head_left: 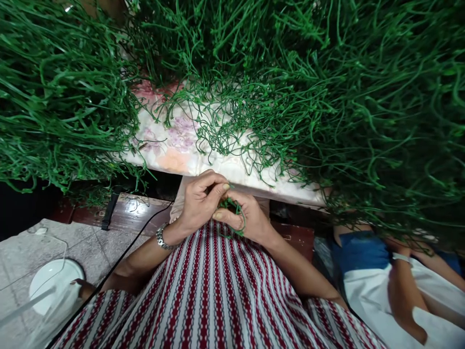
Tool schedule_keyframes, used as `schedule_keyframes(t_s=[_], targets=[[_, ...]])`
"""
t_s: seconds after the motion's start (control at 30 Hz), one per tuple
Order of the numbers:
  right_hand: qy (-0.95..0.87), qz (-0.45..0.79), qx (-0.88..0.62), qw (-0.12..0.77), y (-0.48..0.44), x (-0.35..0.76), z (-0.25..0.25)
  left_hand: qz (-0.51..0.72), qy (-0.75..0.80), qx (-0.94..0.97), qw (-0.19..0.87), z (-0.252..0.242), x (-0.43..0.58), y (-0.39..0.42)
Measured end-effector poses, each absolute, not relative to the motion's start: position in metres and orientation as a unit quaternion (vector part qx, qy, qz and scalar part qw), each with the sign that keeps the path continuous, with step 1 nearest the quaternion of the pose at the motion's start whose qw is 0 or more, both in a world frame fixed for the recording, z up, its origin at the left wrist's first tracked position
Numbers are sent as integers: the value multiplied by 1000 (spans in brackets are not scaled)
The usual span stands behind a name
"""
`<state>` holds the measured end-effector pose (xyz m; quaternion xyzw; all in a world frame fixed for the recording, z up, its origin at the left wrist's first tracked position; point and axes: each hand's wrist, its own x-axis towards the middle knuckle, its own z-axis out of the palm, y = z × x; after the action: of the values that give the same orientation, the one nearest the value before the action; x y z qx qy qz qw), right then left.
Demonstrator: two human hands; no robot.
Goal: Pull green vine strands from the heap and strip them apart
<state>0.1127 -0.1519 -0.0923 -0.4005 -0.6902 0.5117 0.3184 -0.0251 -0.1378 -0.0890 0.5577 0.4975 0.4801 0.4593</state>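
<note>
My left hand, with a metal watch on its wrist, is closed in a pinch just off the front edge of the table. Against it, my right hand curls its thumb and fingers round a few thin green plastic stems. The fingertips of both hands nearly meet at these stems. One stem loops out past the right fingers; the pinched ends are mostly hidden. Closest to the hands on the table lie loose, curly green stems with small knobbed tips.
Large heaps of similar stems stand at the left and right. The table has a floral cover. A co-worker in a white top sits at the right. A white round base and a black cable are lower left.
</note>
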Motion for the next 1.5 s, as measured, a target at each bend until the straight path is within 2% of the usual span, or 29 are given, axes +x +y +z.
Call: schedule_keyframes(t_s=[0.17,0.33,0.6,0.83,0.97,1.2,1.3,1.43,1.5], targets=[[-702,490,-419,302,-154,109,-96,483,494,459,559,-91,-25,-134],[-734,442,-402,322,-154,114,-97,508,455,353,641,-91,-27,-129],[-734,354,-458,355,-161,112,-100,545,454,344,615,-90,-27,-133],[-656,386,-484,432,-169,106,-110,562,401,309,654,-88,-25,-141],[-635,435,-459,443,-170,105,-114,563,353,301,684,-86,-25,-143],[-720,333,-421,438,-164,107,-109,536,346,275,720,-81,-28,-142],[-792,280,-371,396,-164,110,-112,523,342,223,748,-68,-38,-138],[-817,309,-330,357,-167,121,-112,592,354,224,689,-45,-58,-134],[-814,317,-339,348,-163,131,-99,580,355,252,689,-39,-64,-134]])
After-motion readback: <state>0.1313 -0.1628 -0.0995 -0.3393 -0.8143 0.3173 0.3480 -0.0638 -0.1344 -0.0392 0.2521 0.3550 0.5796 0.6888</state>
